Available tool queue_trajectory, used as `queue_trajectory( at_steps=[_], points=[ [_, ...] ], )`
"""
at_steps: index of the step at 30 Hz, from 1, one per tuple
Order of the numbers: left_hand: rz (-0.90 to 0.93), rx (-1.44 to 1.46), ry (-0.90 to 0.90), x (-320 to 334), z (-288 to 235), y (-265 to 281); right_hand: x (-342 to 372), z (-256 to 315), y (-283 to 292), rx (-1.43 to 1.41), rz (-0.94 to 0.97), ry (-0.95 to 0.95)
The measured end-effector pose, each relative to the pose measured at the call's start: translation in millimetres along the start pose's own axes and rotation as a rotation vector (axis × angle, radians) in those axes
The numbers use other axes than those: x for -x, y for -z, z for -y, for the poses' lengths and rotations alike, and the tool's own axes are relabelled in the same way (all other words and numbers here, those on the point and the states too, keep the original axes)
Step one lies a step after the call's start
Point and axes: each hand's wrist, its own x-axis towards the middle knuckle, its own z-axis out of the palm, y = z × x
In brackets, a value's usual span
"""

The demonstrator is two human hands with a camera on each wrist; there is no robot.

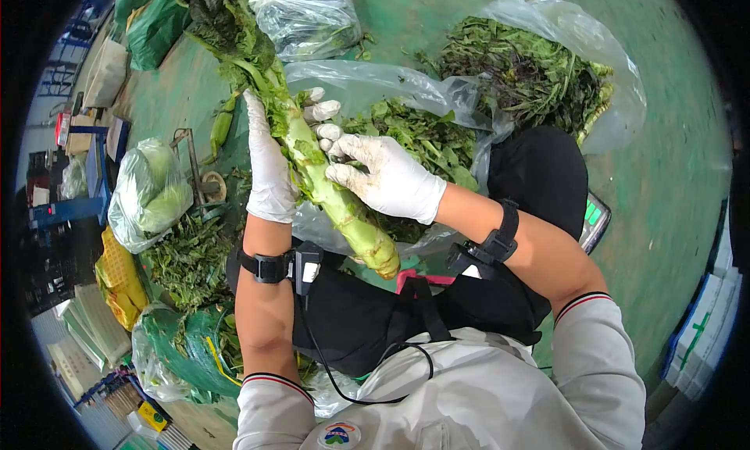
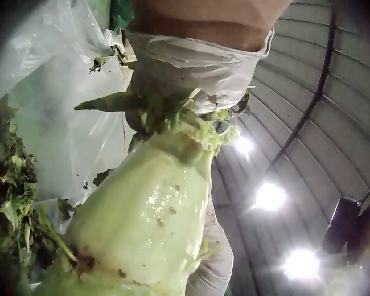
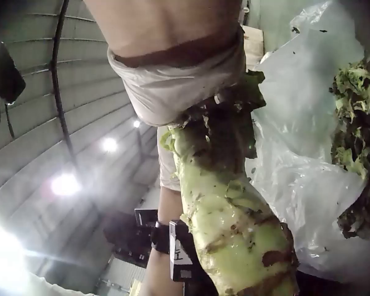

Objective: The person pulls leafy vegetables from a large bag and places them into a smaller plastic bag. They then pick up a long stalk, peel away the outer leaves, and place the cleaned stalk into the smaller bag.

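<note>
A long celtuce stem [image 1: 328, 176] with dark leaves [image 1: 226, 28] at its upper end slants across the head view, its thick cut base toward the lap. My gloved left hand [image 1: 271, 165] grips its upper part, thumb along one side and fingertips showing on the other. At the stem's right edge, my gloved right hand [image 1: 394, 180] has its thumb and forefinger bent against it; I cannot tell whether they pinch anything. Both wrist views show the pale stem [image 2: 148, 209] close up, with brown spots and scars. My right hand's fingers are hidden in the right wrist view.
Clear plastic bags with cut leaves [image 1: 426, 141] and darker leafy greens [image 1: 523, 75] lie on the green floor [image 1: 664, 200]. To the left are a bag of pale vegetables [image 1: 152, 186], loose leaves [image 1: 191, 258] and a yellow sack [image 1: 121, 286]. A scale [image 1: 595, 219] stands beside the knee.
</note>
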Motion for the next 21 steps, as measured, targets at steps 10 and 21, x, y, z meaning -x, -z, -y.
queue_trajectory(
  at_steps=[10,21],
  points=[
    [-0.344,-0.19,-0.274,-2,-20,20,19,13,8,0.581,-0.054,0.319],
    [-0.331,-0.017,-0.341,-5,-21,29,25,-6,16,0.368,0.189,-0.178]
  ],
)
